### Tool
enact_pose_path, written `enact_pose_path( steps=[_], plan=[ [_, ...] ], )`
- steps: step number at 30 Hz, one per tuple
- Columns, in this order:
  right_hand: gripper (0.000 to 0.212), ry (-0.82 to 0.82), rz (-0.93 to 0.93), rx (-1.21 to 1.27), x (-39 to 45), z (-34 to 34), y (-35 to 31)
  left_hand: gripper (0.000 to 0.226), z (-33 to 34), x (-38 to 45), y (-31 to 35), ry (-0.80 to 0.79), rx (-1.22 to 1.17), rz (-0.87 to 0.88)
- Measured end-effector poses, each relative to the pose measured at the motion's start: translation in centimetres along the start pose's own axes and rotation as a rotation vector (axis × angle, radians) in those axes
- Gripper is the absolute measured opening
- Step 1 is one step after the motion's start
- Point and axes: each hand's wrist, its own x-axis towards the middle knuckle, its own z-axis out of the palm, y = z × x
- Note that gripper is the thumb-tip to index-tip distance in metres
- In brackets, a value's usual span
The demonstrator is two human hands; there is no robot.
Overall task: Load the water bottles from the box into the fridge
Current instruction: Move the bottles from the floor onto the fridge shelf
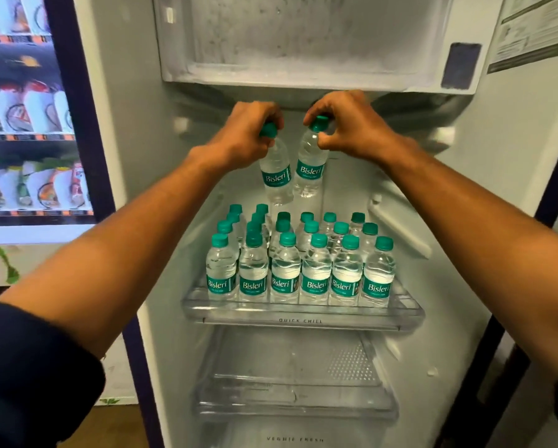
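Observation:
Both my arms reach into the open fridge (484, 195). My left hand (245, 130) pinches the green cap of one small clear Bisleri water bottle (276, 176). My right hand (345, 124) pinches the cap of a second bottle (310, 166). Both bottles hang in the air, nearly touching, above the back rows of a clear shelf (303, 313) marked QUICK CHILL. Several upright bottles with green caps (315, 273) fill that shelf in rows. The box is not in view.
A frosted freezer compartment (303, 37) sits just above my hands. Below the loaded shelf are a second clear shelf (290, 383) and a drawer marked VEGGIE FRESH (295, 439). A lit display cooler with packaged goods (28, 124) stands at the left.

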Motion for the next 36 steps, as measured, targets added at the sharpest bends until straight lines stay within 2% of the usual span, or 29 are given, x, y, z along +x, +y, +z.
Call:
enact_pose_path(
  steps=[6,12,27,36],
  plan=[
    [0.037,-0.019,0.043,-0.005,1.2,4.6,4.2,0.035,4.8,2.4,-3.6,0.001,-0.021,-0.062],
    [0.037,-0.141,0.12,0.005,1.6,9.6,7.7,0.035,9.0,3.7,-5.7,-0.047,-0.044,-0.057],
    [0.029,-0.456,0.213,0.144,-0.4,15.7,10.3,0.033,16.9,3.3,-8.1,-0.306,0.011,-0.037],
    [0.029,-0.537,0.237,0.159,-1.1,18.0,11.0,0.031,18.5,2.8,-8.6,-0.421,0.024,-0.07]
  ],
)
